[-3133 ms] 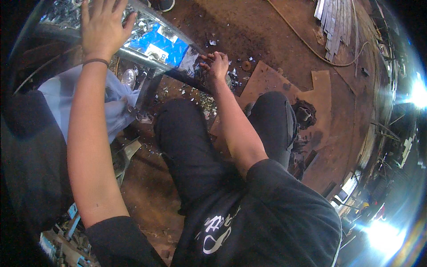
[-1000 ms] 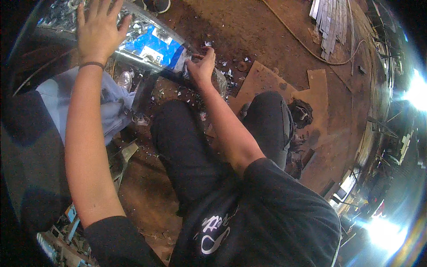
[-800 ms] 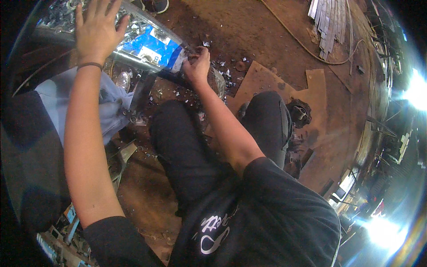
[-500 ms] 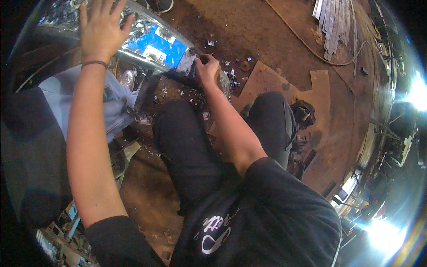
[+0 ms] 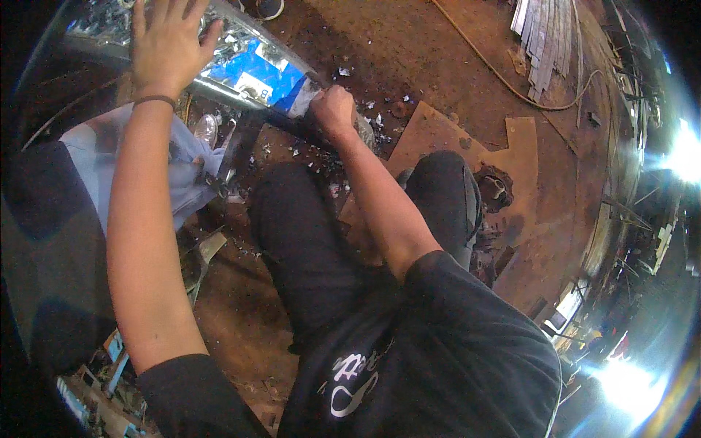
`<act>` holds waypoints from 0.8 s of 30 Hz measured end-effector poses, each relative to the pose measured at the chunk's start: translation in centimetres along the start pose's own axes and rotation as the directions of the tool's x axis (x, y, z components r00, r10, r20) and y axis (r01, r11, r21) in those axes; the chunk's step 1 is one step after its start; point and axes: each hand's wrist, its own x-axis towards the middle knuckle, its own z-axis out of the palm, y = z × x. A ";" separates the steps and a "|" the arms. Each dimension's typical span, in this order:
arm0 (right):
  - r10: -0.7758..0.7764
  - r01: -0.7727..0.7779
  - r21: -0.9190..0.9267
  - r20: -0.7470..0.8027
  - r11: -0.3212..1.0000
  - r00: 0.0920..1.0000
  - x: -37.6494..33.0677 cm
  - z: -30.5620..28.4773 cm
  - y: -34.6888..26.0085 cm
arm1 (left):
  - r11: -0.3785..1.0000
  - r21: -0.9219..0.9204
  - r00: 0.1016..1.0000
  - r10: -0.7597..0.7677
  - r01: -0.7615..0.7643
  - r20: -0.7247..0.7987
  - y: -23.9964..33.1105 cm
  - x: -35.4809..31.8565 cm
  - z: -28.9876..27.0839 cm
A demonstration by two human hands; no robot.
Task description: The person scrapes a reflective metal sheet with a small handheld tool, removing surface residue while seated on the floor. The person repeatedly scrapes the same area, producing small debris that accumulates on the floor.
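**Two hands on a broken glass panel**

Two bare arms reach away from the person, who sits low with both knees bent, in black trousers and a black shirt. The left hand point(image 5: 166, 45) is far out on the left, the arm almost straight, a dark band around the wrist. Its palm lies flat and the fingers are spread wide on the glass panel point(image 5: 248, 69), so it presses and does not grasp anything. The panel is long and cracked, with a blue label on it, and it lies tilted at the far left of the scene.

The right hand point(image 5: 334, 111) is nearer to the middle, the elbow bent, the forearm going forward between the knees. This hand is closed into a fist at the right end of the panel, where a dark frame edge point(image 5: 288, 125) runs below the glass. What exactly the fist holds I cannot tell, because the fingers hide it.

Small glass shards point(image 5: 372, 117) lie on the brown floor just beside the right hand. A light blue cloth point(image 5: 102, 157) lies under the left forearm. On the right, flat pieces of cardboard point(image 5: 453, 142) lie on the ground, and far right a stack of metal strips point(image 5: 544, 40).
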 end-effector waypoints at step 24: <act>-0.083 0.011 0.713 0.067 0.701 0.994 -0.7 2.9 5.3 | 0.999 0.026 0.998 0.038 -0.037 -0.047 -0.5 0.2 1.1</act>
